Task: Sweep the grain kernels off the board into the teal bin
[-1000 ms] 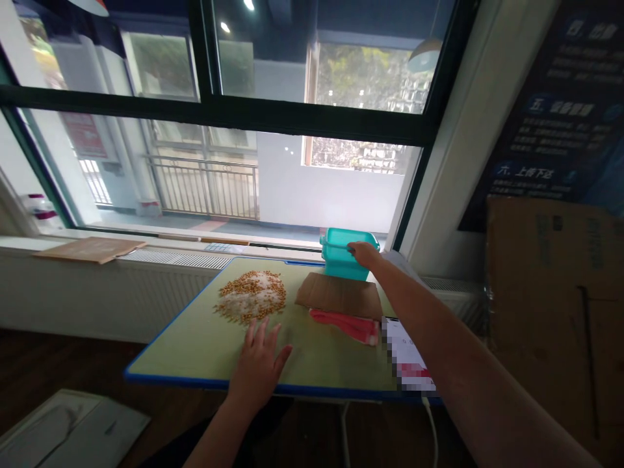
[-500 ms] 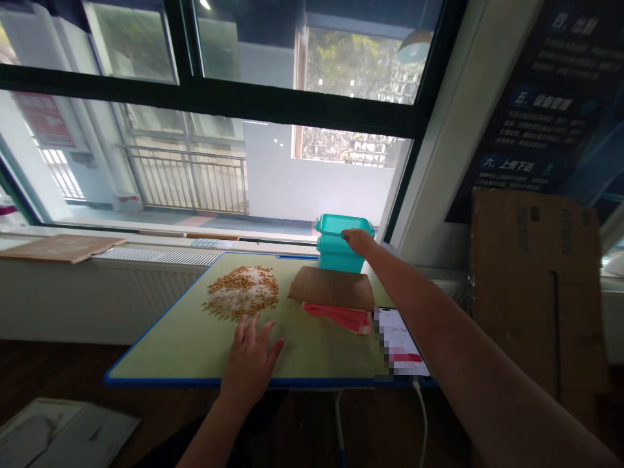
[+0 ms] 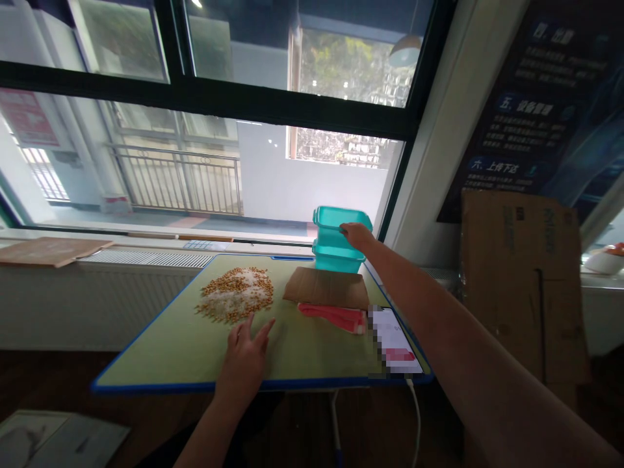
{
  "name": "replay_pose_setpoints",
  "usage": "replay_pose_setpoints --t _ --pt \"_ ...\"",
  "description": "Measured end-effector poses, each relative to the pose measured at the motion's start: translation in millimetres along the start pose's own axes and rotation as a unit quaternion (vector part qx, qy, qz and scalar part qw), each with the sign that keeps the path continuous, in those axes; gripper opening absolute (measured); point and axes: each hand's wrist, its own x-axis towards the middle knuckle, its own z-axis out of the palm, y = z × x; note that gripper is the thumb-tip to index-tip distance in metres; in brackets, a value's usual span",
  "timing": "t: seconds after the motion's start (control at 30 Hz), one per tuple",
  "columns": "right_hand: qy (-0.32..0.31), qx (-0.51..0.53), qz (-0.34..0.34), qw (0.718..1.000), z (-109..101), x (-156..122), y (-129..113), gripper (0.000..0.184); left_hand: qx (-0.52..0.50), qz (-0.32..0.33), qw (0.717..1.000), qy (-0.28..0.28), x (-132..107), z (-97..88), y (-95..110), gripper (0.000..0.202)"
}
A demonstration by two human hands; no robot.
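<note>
At the table's back right, my right hand (image 3: 358, 236) pinches the near rim of a teal plastic bin (image 3: 331, 220). That bin is partly raised out of a second teal bin (image 3: 336, 260), which stands on the table. A spread pile of yellow corn kernels mixed with white grains (image 3: 236, 292) lies on the left half of the tabletop. Just in front of it is my left hand (image 3: 242, 357), holding nothing, its fingers apart. What the bins contain cannot be seen.
A piece of brown cardboard (image 3: 326, 287) and a folded red cloth (image 3: 334, 317) lie right of the pile. A phone (image 3: 397, 341) with a white cable (image 3: 418, 416) sits at the front right of the blue-edged table (image 3: 160, 351). A large cardboard box (image 3: 521, 286) leans at the right.
My right hand has raised the upper teal bin a little, widening the gap above the lower one. The view has shifted slightly, and my left hand's fingers have curled somewhat.
</note>
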Motion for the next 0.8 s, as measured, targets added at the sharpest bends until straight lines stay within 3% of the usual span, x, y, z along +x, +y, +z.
replay_pose_setpoints --t 0.33,0.5,0.6,0.7,0.73,0.8 --pt "0.072 0.01 -0.015 0.997 -56 -1 -5 0.045 -0.032 -0.013 0.999 0.035 2 -4.7 11 0.045" --pt "0.063 0.022 -0.082 0.994 -76 -6 -40 0.043 -0.055 -0.029 0.998 0.034 3 -9.8 16 0.042" --pt "0.066 0.013 -0.139 0.988 -84 -17 -72 0.04 -0.104 -0.066 0.989 0.082 1 -12.5 21 0.037" --pt "0.084 0.0 -0.205 0.975 -86 -37 -109 0.034 -0.234 -0.126 0.951 0.157 4 -15.3 23 0.036" --pt "0.093 0.001 -0.231 0.968 -84 -45 -122 0.032 -0.291 -0.171 0.924 0.182 7 -18.0 21 0.04" --pt "0.13 0.019 -0.297 0.946 -80 -65 -147 0.03 -0.407 -0.308 0.827 0.234 14 -29.3 16 0.051"
